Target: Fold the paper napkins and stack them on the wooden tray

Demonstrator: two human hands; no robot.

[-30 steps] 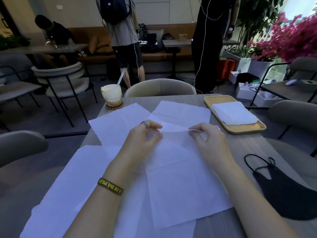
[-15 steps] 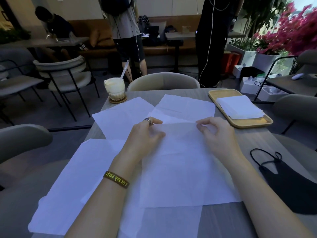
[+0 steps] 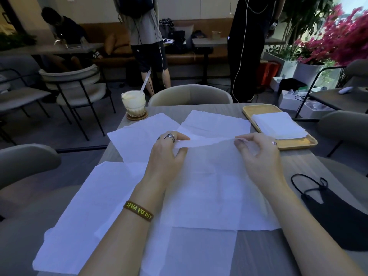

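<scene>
Café surface [image 3: 298, 166] strewn with unfolded napkins [image 3: 83, 206]. Grips of left hand [image 3: 167, 154] and right hand [image 3: 258, 156] pinch the raised far edge of the central napkin [image 3: 215, 186]. Ideally, draw it evenly onto the near edge, then crease. At far right the wooden tray [image 3: 256, 112] bears the folded stack [image 3: 278, 126]; the way there looks open, with a black mask [image 3: 334, 212] nearer.

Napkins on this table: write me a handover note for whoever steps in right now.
Left hand: pinches the far left corner of the front napkin, with that edge lifted off the table.
Right hand: pinches the far right corner of the same napkin.
Done: a stack of folded napkins lies on the wooden tray.
Left: fold this napkin, then the several unfolded napkins spread flat around and under it, and stack them all on the tray.
</scene>
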